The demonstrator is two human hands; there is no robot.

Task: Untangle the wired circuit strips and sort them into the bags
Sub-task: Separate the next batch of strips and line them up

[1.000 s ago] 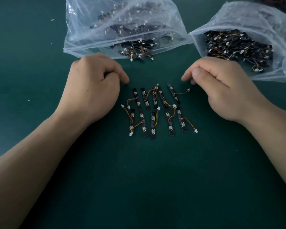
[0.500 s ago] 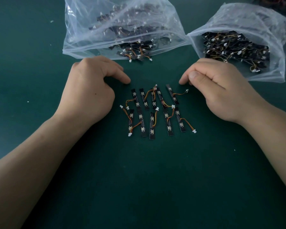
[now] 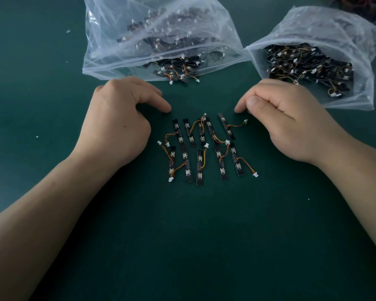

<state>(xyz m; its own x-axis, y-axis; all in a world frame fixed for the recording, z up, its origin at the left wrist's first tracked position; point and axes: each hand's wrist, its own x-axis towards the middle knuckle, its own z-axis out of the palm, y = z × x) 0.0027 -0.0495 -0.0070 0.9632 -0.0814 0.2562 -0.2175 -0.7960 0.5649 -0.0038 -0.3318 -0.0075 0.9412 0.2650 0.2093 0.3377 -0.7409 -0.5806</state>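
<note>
Although both hands sit close to the work, neither holds anything. In the head view, the left hand [image 3: 115,120] at centre left is clenched, with its forefinger tip down on the green table [image 3: 182,235]. The right hand [image 3: 287,122] at centre right is clenched too, thumb laid along its curled forefinger.

Between them, mid-frame, 10 circuit strips [image 3: 220,164] lie flat in 2 rows of 5. Their thin orange wires [image 3: 245,164] loop across neighbouring strips and end in small white plugs [image 3: 256,174]. Many more strips fill 1 clear bag [image 3: 161,35] at upper centre and another bag [image 3: 326,40] at upper right.

The strips look light, thin and stiff; the wires look limp and likely to snag. I judge each strip is best pinched by the long edges of its board. Tugging on a wire or plug could tear a joint.
</note>
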